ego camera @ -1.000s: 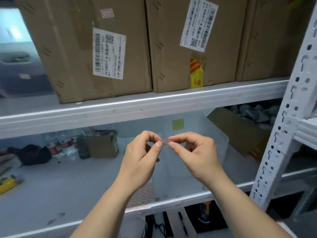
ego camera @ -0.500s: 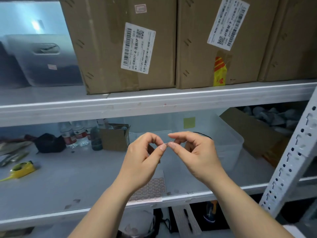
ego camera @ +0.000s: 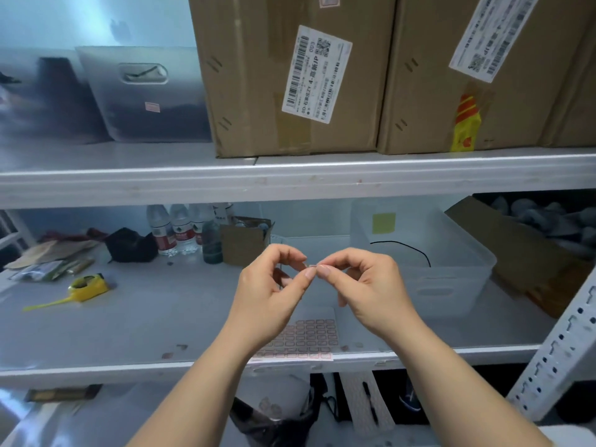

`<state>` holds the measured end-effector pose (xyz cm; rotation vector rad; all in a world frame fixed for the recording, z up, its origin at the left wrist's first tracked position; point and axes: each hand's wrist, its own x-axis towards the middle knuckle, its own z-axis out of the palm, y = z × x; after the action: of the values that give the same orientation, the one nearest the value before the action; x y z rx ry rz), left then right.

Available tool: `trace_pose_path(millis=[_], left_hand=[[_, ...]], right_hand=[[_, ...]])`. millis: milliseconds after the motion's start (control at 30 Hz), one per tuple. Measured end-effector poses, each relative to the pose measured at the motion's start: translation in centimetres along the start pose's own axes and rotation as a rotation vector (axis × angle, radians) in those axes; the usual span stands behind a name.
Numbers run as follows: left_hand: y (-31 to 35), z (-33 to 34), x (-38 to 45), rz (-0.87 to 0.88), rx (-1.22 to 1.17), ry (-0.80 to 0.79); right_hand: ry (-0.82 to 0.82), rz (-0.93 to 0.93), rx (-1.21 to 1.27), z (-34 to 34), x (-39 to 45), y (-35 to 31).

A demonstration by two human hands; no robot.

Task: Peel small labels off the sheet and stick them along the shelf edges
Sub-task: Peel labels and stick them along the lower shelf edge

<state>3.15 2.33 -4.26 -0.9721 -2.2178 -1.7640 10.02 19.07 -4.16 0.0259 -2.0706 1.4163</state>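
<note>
the left hand (ego camera: 267, 295) and right hand (ego camera: 371, 291) meet in front of the white metal shelf edge (ego camera: 290, 183), fingers pinching one small pale label (ego camera: 312, 265) between them. the pink-outlined label sheet (ego camera: 309, 338) lies on the lower shelf just below the hands.

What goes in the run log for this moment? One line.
stage: peeled | left hand + right hand: pinching small red-bordered label | label sheet: on lower shelf
</note>
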Motion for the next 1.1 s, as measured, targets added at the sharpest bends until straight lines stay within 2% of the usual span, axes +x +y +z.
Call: trace_pose_path(millis=[500, 767, 1100], left_hand=[[-3.4, -5.0, -2.6, -0.043, -0.001, 0.034], [-7.0, -6.0, -5.5, -0.093, 0.015, 0.027], [-11.3, -4.8, -8.4, -0.248, -0.065, 0.085]], right_hand=[[-0.051, 0.108, 0.15, 6.3, -1.4, 0.6], [-0.136, 0.155, -0.027, 8.7, -3.5, 2.2], [-0.109, 0.226, -0.143, 10.5, -6.0, 4.6]])
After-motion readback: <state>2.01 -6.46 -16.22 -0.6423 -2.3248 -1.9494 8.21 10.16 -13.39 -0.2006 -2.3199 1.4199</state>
